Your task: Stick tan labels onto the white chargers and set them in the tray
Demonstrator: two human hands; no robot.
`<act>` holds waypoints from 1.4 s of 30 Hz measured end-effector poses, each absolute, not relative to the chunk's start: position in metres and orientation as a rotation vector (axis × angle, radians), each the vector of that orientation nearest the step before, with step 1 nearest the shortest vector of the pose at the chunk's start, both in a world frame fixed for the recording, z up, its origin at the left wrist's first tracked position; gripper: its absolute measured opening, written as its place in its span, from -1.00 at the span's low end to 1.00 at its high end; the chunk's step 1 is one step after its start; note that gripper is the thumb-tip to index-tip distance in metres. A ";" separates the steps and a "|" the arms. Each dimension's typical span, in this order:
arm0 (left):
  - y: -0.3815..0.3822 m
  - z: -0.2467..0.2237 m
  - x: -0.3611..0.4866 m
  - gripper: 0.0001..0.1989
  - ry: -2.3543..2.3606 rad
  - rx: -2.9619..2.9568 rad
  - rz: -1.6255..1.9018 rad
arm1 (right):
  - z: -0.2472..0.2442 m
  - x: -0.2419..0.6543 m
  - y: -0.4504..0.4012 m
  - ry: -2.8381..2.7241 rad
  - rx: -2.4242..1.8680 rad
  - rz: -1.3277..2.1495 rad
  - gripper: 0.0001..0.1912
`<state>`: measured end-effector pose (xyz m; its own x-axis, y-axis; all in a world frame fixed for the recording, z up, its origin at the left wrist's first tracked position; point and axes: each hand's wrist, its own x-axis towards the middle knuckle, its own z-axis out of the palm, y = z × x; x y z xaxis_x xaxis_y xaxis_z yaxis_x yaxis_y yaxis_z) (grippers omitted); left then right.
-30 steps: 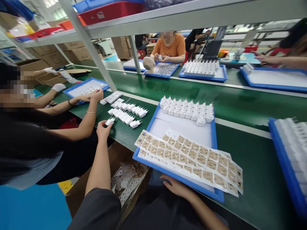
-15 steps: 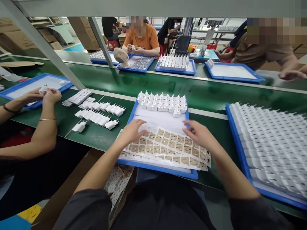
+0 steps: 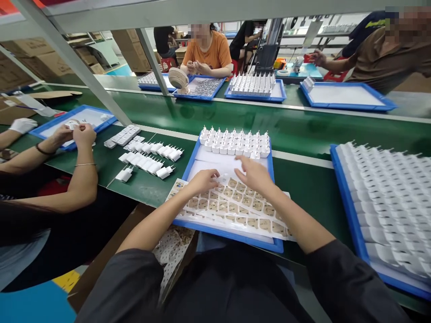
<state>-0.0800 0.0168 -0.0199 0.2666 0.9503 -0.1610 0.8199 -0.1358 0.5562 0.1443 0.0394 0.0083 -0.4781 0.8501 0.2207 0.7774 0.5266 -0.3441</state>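
Note:
My left hand [image 3: 204,181] has its fingers curled in at the upper left corner of the top sticker sheet [image 3: 251,197], seemingly pinching its edge. Over that sheet's upper edge is my right hand [image 3: 254,172], thumb and fingers apart, holding nothing. The sheets carry rows of brown square stickers in a pale grid and overlap each other across the near half of a blue-rimmed tray [image 3: 229,234]. White plug adapters [image 3: 235,146] stand in rows at the tray's far end, pins up. One adapter [image 3: 255,155] sits in front of the rows.
More white adapters [image 3: 148,161] lie on the green bench to the left. A full tray of white plugs [image 3: 387,202] stands at right. A co-worker's hands [image 3: 79,132] hold a white piece at left. A slanted post [image 3: 90,80] rises beyond; other people sit across the bench.
My right hand has moved left and inward over the sheet. My left hand's fingers have curled in at the sheet corner. The view has shifted slightly.

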 end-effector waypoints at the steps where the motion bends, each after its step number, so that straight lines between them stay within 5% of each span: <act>1: 0.017 -0.020 -0.078 -0.68 1.559 1.973 0.344 | 0.007 0.140 0.035 -2.457 -1.184 0.388 -0.75; 8: 0.011 -0.007 -0.069 -0.42 1.091 1.338 0.712 | -0.004 0.128 0.024 -2.408 -0.879 0.596 -0.82; 15: 0.011 0.006 -0.069 -0.61 1.063 0.977 0.730 | -0.004 0.135 0.023 -2.334 -0.833 0.487 -0.81; 25: 0.003 0.005 -0.067 -0.35 1.119 1.242 0.694 | -0.012 0.140 0.019 -2.301 -0.925 0.458 -0.85; 42: -0.005 0.000 -0.066 -0.42 1.238 1.384 0.878 | -0.015 0.137 0.016 -2.219 -0.846 0.486 -0.90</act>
